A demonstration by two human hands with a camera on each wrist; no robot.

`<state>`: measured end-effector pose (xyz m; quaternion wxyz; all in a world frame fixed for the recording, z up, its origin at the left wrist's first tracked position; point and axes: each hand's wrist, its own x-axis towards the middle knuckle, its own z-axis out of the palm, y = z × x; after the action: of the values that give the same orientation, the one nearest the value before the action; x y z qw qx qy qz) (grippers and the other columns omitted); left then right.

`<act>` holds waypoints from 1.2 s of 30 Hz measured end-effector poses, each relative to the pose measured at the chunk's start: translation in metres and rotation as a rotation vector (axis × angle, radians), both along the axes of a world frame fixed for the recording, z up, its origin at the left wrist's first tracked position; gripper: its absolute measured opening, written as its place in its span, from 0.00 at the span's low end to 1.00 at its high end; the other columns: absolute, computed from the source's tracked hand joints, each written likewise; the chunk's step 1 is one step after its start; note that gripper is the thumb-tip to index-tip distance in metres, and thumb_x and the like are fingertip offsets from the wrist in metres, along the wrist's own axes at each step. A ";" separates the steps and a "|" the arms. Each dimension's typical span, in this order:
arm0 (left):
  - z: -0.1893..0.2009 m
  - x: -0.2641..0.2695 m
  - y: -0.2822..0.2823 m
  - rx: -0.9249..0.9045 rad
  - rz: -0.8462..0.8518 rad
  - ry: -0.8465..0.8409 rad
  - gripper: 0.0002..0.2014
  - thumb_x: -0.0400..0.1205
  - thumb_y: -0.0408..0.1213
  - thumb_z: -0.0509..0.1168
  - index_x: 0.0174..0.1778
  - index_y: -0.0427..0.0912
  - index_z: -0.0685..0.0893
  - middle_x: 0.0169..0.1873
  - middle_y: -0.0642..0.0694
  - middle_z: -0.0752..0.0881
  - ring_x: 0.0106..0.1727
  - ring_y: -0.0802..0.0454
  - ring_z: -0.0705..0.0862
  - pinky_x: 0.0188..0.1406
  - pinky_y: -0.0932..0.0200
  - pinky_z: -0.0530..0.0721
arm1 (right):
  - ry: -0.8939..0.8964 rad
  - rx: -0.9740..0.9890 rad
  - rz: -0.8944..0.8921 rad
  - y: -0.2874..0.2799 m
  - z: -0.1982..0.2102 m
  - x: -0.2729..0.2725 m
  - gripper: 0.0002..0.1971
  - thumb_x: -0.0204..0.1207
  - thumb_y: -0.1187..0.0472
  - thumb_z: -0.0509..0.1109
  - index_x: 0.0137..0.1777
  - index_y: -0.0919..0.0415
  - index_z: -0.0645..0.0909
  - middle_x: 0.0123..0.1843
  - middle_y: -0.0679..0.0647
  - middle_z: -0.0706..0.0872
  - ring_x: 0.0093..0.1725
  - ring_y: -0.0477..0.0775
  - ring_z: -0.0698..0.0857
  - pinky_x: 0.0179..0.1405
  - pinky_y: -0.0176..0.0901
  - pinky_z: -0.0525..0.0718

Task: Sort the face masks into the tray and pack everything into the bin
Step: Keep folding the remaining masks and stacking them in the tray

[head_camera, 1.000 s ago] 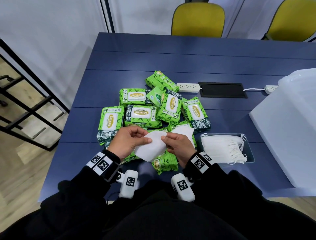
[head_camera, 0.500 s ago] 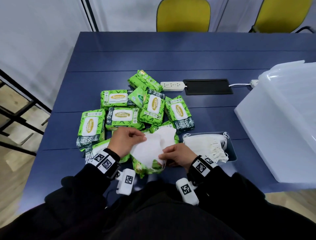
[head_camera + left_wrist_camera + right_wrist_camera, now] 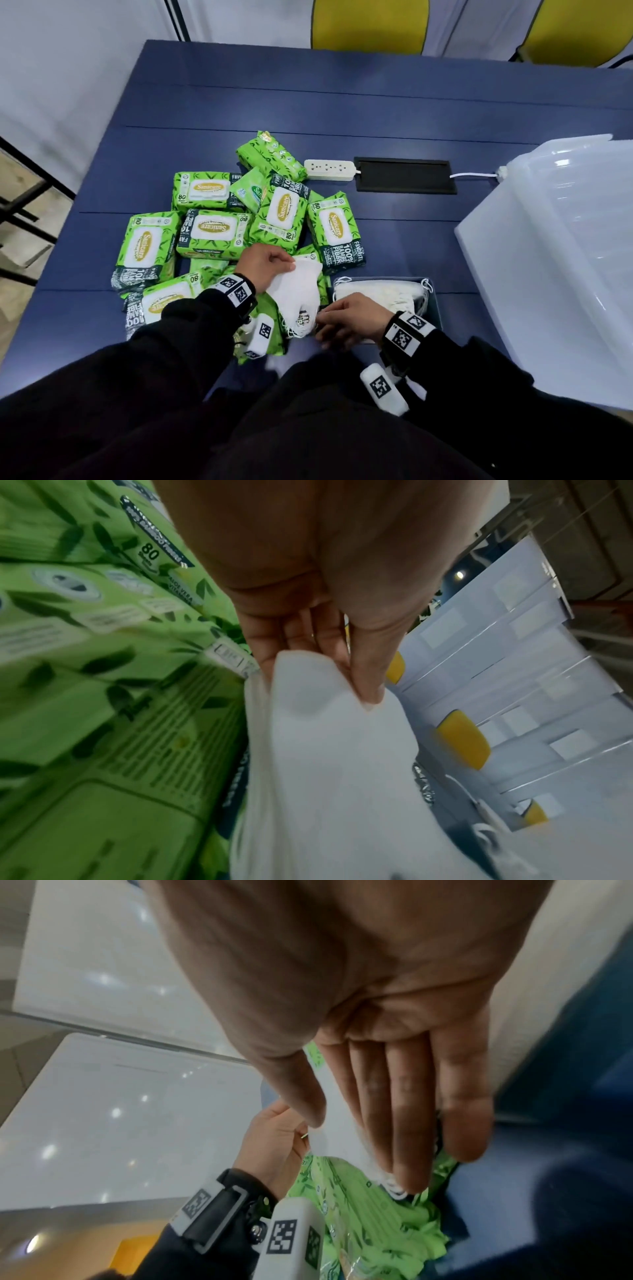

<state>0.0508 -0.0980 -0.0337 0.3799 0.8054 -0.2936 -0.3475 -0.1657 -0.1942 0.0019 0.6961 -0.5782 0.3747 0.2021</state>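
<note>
Head view first: a blue table (image 3: 376, 102) is seen from above, with two yellow chairs (image 3: 370, 24) drawn up at its far edge. A heap of green wet-wipe packs (image 3: 239, 219) is spread across the middle of the table, and part of the heap is covered by the person's forearms. A white power strip (image 3: 329, 170) is laid just beyond the heap, beside a black cable hatch (image 3: 406, 175) set into the tabletop. A large translucent bin (image 3: 561, 260) is stood at the right edge of the table, tilted toward the person. Between the bin and the packs a dark tray (image 3: 433, 298) is placed, and a stack of white face masks (image 3: 376, 293) is lying in it.

A single white face mask (image 3: 298, 291) is pinched at its upper edge between the thumb and fingers of the left hand (image 3: 265, 265) and is held above the nearest packs, just left of the tray. Its lower end, where the ear loops are bunched, is touched by the right hand (image 3: 349, 318). In the right wrist view the fingers (image 3: 407, 1123) are shown straight and held together, with nothing grasped.

"Sanicare" is printed in gold ovals on the pack lids. "80", "FAVORITE" and "100% BAMBOO FIBER" can be read on the wrappers, and "ALOE VERA" is legible in the left wrist view. Black-and-white square code markers are worn on both wrists.
</note>
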 end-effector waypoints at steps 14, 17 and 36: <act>-0.022 -0.003 -0.007 0.038 0.108 -0.100 0.05 0.76 0.42 0.82 0.45 0.50 0.95 0.40 0.56 0.93 0.44 0.58 0.89 0.51 0.58 0.87 | -0.036 -0.697 0.022 -0.080 -0.024 0.072 0.14 0.73 0.53 0.81 0.58 0.54 0.88 0.48 0.48 0.91 0.49 0.49 0.87 0.52 0.40 0.83; -0.021 -0.003 -0.004 0.037 0.127 -0.159 0.10 0.77 0.49 0.79 0.52 0.51 0.93 0.45 0.55 0.92 0.48 0.56 0.89 0.53 0.55 0.87 | 0.057 -0.756 0.217 -0.079 -0.033 0.089 0.19 0.72 0.45 0.81 0.59 0.53 0.89 0.53 0.50 0.91 0.53 0.53 0.88 0.52 0.40 0.83; -0.028 -0.019 0.035 0.278 -0.274 -0.304 0.31 0.86 0.34 0.65 0.85 0.59 0.70 0.65 0.45 0.79 0.61 0.45 0.81 0.62 0.50 0.82 | -0.033 -0.394 0.013 -0.069 -0.047 0.083 0.09 0.75 0.70 0.79 0.54 0.61 0.91 0.39 0.55 0.91 0.33 0.50 0.90 0.47 0.45 0.93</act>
<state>0.0313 -0.0631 -0.0614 0.1660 0.8457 -0.4031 -0.3077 -0.0830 -0.2628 -0.0448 0.5744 -0.7088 0.3917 0.1197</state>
